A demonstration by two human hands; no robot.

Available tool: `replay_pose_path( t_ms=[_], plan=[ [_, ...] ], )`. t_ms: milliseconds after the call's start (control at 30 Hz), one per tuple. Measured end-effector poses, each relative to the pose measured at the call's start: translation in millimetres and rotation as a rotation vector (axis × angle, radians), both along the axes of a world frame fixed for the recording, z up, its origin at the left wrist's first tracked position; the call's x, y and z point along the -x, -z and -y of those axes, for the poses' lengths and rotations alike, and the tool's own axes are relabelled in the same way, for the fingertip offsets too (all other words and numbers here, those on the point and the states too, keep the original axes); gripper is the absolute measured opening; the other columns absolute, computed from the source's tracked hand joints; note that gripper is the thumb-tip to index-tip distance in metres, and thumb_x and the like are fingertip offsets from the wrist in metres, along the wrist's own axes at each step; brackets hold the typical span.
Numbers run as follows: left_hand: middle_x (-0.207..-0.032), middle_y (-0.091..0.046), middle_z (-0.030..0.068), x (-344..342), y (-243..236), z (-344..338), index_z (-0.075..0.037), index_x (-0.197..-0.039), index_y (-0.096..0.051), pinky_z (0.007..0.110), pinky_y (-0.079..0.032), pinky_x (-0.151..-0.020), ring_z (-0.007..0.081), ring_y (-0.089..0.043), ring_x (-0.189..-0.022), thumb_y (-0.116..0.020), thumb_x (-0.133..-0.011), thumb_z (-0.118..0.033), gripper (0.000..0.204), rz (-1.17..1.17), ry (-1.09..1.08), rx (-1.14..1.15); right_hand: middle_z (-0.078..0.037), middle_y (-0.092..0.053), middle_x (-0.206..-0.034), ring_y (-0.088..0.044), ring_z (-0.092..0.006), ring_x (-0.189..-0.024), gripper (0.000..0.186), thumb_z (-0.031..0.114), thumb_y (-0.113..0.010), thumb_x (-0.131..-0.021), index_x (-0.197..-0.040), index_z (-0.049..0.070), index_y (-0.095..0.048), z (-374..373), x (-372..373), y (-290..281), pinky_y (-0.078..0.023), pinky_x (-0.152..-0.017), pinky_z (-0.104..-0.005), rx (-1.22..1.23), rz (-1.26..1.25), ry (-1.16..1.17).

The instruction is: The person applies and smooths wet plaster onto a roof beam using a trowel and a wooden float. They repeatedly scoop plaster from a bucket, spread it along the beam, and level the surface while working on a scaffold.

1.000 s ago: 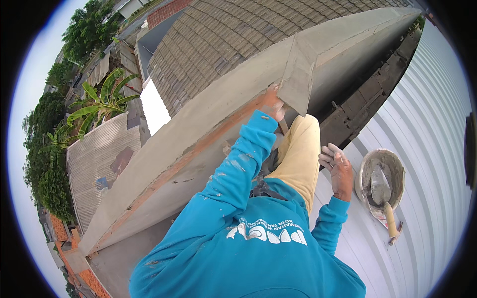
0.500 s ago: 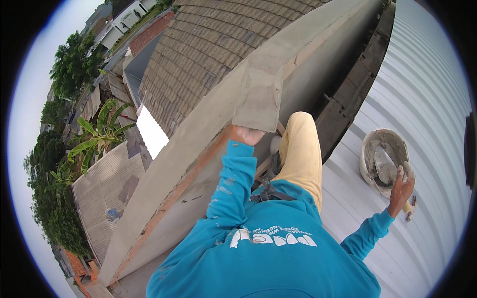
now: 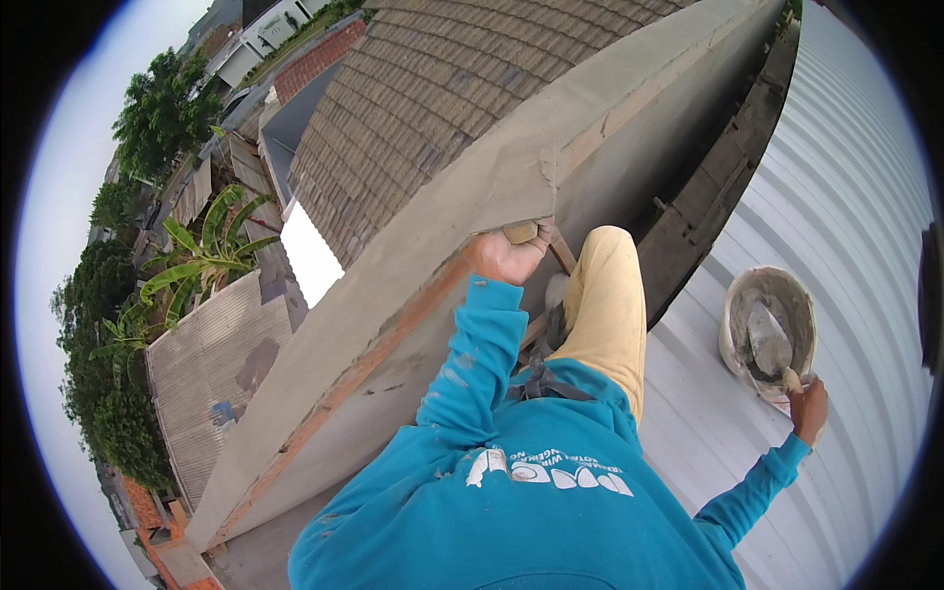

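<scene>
My left hand (image 3: 506, 258) is closed around the pale wooden handle of a cement-smeared flat board (image 3: 519, 187), apparently a plasterer's hawk or float. The board lies along the sloping top of a plastered wall (image 3: 413, 256), its colour nearly blending with the cement. Off to the right, my right hand (image 3: 808, 408) grips the handle of a trowel (image 3: 769, 341). That trowel's mortar-coated blade rests inside a round bucket (image 3: 726, 329) holding grey mortar. My fingers there are partly hidden by the bend of the hand.
The bucket stands on a ribbed metal roof (image 3: 688, 433). Between wall and roof runs a dark gutter-like gap (image 3: 678, 211). Beyond the wall are a tiled roof (image 3: 423, 108), a lower corrugated roof (image 3: 211, 364) and trees (image 3: 123, 413). My bent knee (image 3: 605, 285) is close to the wall.
My right hand has gone from open fingers at the bucket's rim to a grip on the trowel handle. The left hand has tilted the board, bringing its wooden handle into sight.
</scene>
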State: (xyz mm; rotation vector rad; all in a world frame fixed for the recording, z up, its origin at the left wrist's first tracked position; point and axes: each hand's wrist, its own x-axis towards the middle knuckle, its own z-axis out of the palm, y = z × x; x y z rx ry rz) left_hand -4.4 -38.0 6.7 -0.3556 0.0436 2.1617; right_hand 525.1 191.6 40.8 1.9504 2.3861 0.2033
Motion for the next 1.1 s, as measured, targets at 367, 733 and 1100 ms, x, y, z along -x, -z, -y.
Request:
replay_pose_path(
  t_ms=[367,733,1100],
  plan=[
    [-0.103,-0.048,0.0201,-1,-40,-29,0.019,-0.137,-0.020,0.031,-0.055,-0.070,0.0252,-0.054,-0.085,-0.055,-0.094,-0.014,0.064,0.070,0.064,0.018,-0.011,-0.061,-0.104,-0.059,-0.0320,-0.099,0.036,0.021,-0.074,-0.077,-0.108,0.008,-0.062,18,-28,-22,-0.048,-0.080,-0.0440,-0.233,0.009,-0.156],
    [-0.106,-0.052,0.0204,-37,-41,-62,0.010,-0.137,-0.032,0.032,-0.053,-0.071,0.0262,-0.054,-0.087,-0.054,-0.096,-0.018,0.054,0.052,0.231,0.081,-0.016,-0.052,-0.130,-0.055,-0.0348,-0.115,0.041,0.026,-0.063,-0.092,-0.128,0.009,-0.053,70,9,-6,-0.045,-0.094,-0.0435,-0.478,-0.265,0.042],
    [-0.124,-0.056,0.0125,-161,-36,-104,-0.005,-0.127,-0.049,0.044,-0.053,-0.088,0.0308,-0.057,-0.111,-0.046,-0.100,-0.029,0.035,-0.168,0.658,0.084,-0.011,-0.058,-0.113,-0.057,-0.0307,-0.107,0.052,-0.004,-0.069,-0.076,-0.125,0.011,-0.059,92,111,-9,-0.048,-0.090,-0.0398,-0.580,-0.890,-0.179]
  ],
)
